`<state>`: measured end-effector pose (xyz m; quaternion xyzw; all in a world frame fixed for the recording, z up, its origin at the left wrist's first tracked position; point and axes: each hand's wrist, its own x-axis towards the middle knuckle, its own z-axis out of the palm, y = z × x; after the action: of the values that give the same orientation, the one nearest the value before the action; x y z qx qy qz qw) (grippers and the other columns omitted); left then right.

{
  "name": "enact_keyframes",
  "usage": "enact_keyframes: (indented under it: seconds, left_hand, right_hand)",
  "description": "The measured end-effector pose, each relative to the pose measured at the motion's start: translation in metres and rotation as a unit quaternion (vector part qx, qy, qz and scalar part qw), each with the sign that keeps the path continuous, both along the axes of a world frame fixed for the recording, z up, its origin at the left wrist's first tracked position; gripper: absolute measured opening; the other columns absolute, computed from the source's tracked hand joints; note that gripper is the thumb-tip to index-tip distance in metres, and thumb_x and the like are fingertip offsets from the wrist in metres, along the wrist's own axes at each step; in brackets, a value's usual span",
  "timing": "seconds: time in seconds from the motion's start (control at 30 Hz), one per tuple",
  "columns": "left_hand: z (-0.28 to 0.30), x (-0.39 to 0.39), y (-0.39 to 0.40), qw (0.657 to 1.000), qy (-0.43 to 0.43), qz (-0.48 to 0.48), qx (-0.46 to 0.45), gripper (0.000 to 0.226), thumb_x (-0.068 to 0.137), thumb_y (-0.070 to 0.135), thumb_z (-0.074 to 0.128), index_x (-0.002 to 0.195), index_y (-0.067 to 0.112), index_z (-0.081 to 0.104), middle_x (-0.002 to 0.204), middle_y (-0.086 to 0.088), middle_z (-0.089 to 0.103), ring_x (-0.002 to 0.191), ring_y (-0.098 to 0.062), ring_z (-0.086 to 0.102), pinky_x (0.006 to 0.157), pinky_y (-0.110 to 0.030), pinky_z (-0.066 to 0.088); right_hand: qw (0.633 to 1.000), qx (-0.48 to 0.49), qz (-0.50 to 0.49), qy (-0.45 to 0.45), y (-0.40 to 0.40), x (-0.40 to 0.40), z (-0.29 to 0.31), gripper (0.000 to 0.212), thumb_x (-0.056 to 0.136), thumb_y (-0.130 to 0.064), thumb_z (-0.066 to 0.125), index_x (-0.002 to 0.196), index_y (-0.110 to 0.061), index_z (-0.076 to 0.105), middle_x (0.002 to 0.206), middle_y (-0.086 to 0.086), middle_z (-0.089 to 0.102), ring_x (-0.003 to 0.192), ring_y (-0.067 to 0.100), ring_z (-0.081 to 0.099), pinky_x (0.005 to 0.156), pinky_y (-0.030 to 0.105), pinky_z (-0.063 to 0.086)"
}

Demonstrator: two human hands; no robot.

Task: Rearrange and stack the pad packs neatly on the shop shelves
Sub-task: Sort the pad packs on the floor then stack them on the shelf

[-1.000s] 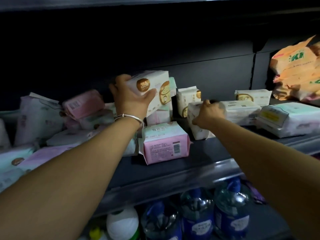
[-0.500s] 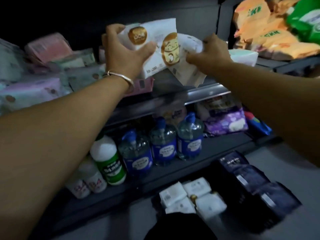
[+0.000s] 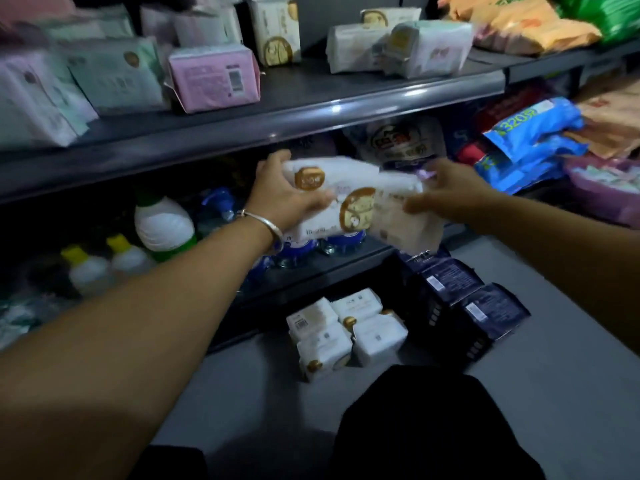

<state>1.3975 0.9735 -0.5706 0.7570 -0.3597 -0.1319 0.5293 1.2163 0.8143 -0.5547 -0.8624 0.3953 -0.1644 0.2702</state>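
place: shop | evidence: stocked shelf (image 3: pixel 311 109) of pad packs (image 3: pixel 214 77), bottles (image 3: pixel 162 226) below

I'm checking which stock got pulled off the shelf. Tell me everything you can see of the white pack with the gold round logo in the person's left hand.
The white pack looks like soft plastic film, white with a gold round logo near its top left and a gold-brown cartoon emblem lower right; small print runs along its bottom edge. It is held in the air, tilted, below the upper shelf. The left hand grips its left end. A second white pack, at the blurred right hand, overlaps its right side.
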Motion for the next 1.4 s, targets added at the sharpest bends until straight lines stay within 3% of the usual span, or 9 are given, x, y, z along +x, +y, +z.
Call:
enact_keyframes:
  seconds: [0.13, 0.27, 0.37, 0.6, 0.77, 0.93, 1.13, 1.27, 1.4]
  left_hand:
    - [-0.064, -0.008, -0.012, 0.995, 0.007, 0.031, 0.093, 0.106, 0.034, 0.045, 0.085, 0.128, 0.016, 0.046, 0.127, -0.011, 0.051, 0.113, -0.026, 0.054, 0.098, -0.042, 0.047]
    - [-0.131, -0.008, -0.019, 0.981, -0.010, 0.039, 0.189, 0.090, 0.052, 0.025, 0.090, 0.129, 0.016, 0.044, 0.130, -0.007, 0.045, 0.118, -0.026, 0.047, 0.104, -0.041, 0.041]
    - [-0.164, -0.007, -0.017, 0.956, -0.061, 0.041, 0.284, 0.089, 0.059, 0.017, 0.086, 0.134, 0.012, 0.039, 0.134, -0.009, 0.036, 0.124, -0.025, 0.038, 0.108, -0.031, 0.032]
    - [-0.211, 0.004, -0.005, 0.938, -0.037, 0.066, 0.338, 0.063, 0.066, -0.001, 0.077, 0.119, 0.011, 0.045, 0.126, -0.006, 0.031, 0.109, -0.021, 0.046, 0.099, -0.021, 0.036]
    - [-0.240, -0.001, 0.009, 0.939, -0.053, 0.106, 0.322, 0.060, 0.065, -0.009, 0.069, 0.116, 0.021, 0.054, 0.118, -0.002, 0.028, 0.102, -0.016, 0.032, 0.090, -0.019, 0.036]
    - [-0.257, -0.016, 0.004, 0.942, 0.000, 0.138, 0.307, 0.066, 0.073, -0.013, 0.061, 0.128, 0.018, 0.043, 0.121, -0.007, 0.026, 0.093, -0.018, 0.046, 0.093, -0.023, 0.043]
    - [-0.249, -0.021, -0.008, 0.919, 0.004, 0.135, 0.371, 0.072, 0.076, -0.007, 0.061, 0.135, 0.019, 0.029, 0.131, -0.009, 0.021, 0.113, -0.029, 0.045, 0.100, -0.034, 0.043]
    - [-0.212, -0.015, -0.022, 0.882, -0.063, 0.111, 0.453, 0.078, 0.075, 0.007, 0.068, 0.138, 0.028, 0.027, 0.135, -0.005, 0.023, 0.125, -0.028, 0.029, 0.102, -0.038, 0.036]
    - [-0.155, -0.005, -0.056, 0.915, -0.100, 0.096, 0.378, 0.062, 0.077, 0.017, 0.071, 0.132, 0.024, 0.042, 0.133, -0.004, 0.033, 0.126, -0.026, 0.034, 0.107, -0.037, 0.034]
  right_hand:
    - [0.992, 0.045, 0.030, 0.111, -0.011, 0.006, -0.063, 0.053, 0.070, -0.019, 0.079, 0.115, -0.004, 0.056, 0.115, 0.016, 0.059, 0.091, 0.022, 0.053, 0.070, 0.025, 0.038]
    - [0.974, 0.034, 0.063, 0.213, -0.024, 0.020, -0.128, 0.065, 0.072, -0.031, 0.077, 0.125, -0.009, 0.047, 0.126, 0.015, 0.052, 0.118, 0.032, 0.046, 0.097, 0.039, 0.039]
    - [0.962, 0.002, 0.109, 0.252, -0.032, 0.030, -0.162, 0.069, 0.074, -0.029, 0.075, 0.132, -0.010, 0.043, 0.134, 0.013, 0.047, 0.126, 0.033, 0.037, 0.104, 0.044, 0.034]
    - [0.959, 0.010, 0.213, 0.185, -0.044, 0.046, -0.208, 0.070, 0.080, -0.016, 0.070, 0.140, -0.012, 0.035, 0.142, 0.009, 0.038, 0.129, 0.026, 0.031, 0.109, 0.039, 0.029]
    - [0.960, 0.073, 0.255, 0.090, -0.048, 0.046, -0.234, 0.063, 0.080, -0.003, 0.068, 0.136, -0.016, 0.044, 0.130, 0.002, 0.043, 0.127, 0.020, 0.035, 0.108, 0.027, 0.027]
    - [0.950, -0.064, 0.290, 0.101, -0.053, 0.044, -0.277, 0.056, 0.072, 0.006, 0.069, 0.125, -0.011, 0.059, 0.136, 0.007, 0.051, 0.130, 0.035, 0.035, 0.111, 0.044, 0.030]
    - [0.926, -0.141, 0.306, 0.173, -0.054, 0.054, -0.261, 0.058, 0.083, -0.013, 0.062, 0.137, -0.023, 0.041, 0.144, 0.000, 0.035, 0.134, 0.022, 0.024, 0.106, 0.037, 0.030]
    - [0.935, -0.126, 0.305, 0.132, -0.062, 0.053, -0.221, 0.056, 0.073, -0.001, 0.053, 0.127, -0.014, 0.050, 0.131, 0.006, 0.048, 0.119, 0.027, 0.040, 0.098, 0.037, 0.038]
    - [0.947, -0.116, 0.293, 0.063, -0.080, 0.047, -0.170, 0.046, 0.074, 0.000, 0.056, 0.119, -0.009, 0.058, 0.116, 0.011, 0.058, 0.108, 0.032, 0.050, 0.091, 0.035, 0.042]
